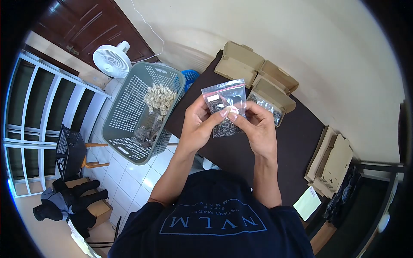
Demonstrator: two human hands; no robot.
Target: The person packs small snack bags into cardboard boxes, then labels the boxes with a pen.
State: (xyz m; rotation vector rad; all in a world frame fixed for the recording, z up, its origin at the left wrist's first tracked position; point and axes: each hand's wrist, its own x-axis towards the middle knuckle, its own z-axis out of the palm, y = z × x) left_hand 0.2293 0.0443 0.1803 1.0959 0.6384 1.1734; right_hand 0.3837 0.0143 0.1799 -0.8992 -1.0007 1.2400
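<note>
A clear zip bag [226,127] with a red seal line and many small dark pieces inside is held up over the dark table. My left hand [200,122] grips its left side, the thumb pressed on the front. On the other side my right hand [260,127] pinches the bag, its thumb tip meeting the left thumb. Under the thumb tips is a round white sticker [232,111]. A small white label [213,98] sits near the bag's top left. My fingers behind the bag are partly hidden.
Behind the bag, an open cardboard box [282,99] holds more bagged dark pieces. Another open box [235,64] lies beside it. Flattened cardboard [335,161] and a pale green paper [307,203] are at right. A large grey-green basket [122,114] with cream-coloured pieces stands left, near a white fan [112,61].
</note>
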